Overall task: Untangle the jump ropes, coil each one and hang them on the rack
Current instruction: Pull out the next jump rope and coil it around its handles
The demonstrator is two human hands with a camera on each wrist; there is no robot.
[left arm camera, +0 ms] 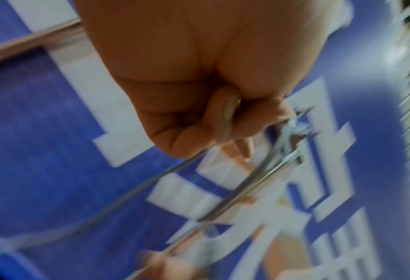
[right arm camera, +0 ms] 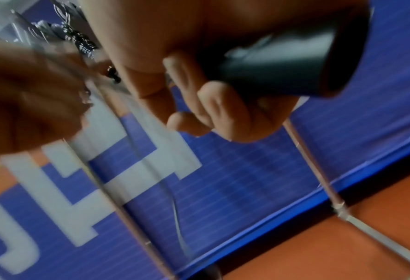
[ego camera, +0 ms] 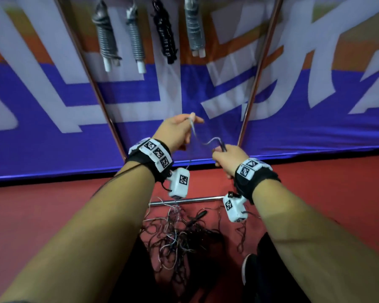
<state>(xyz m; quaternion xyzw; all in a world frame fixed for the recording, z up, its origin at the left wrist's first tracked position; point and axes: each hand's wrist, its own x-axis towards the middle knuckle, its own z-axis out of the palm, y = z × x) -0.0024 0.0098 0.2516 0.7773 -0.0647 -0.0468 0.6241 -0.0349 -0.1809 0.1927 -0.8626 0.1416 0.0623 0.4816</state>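
Hands work apart at chest height: left hand (ego camera: 177,130) pinches a grey rope (ego camera: 204,142), right hand (ego camera: 229,158) grips its dark handle (right arm camera: 292,64), likely to wind a coil. Tangled ropes (ego camera: 179,237) lie on the floor below; four coiled ones (ego camera: 150,29) already hang on the rack (ego camera: 255,84).

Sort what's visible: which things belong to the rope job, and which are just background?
Job: left hand and right hand gripping a grey rope; tangled ropes on floor; coiled ropes hung on rack.
Background: blue banner; shoe.
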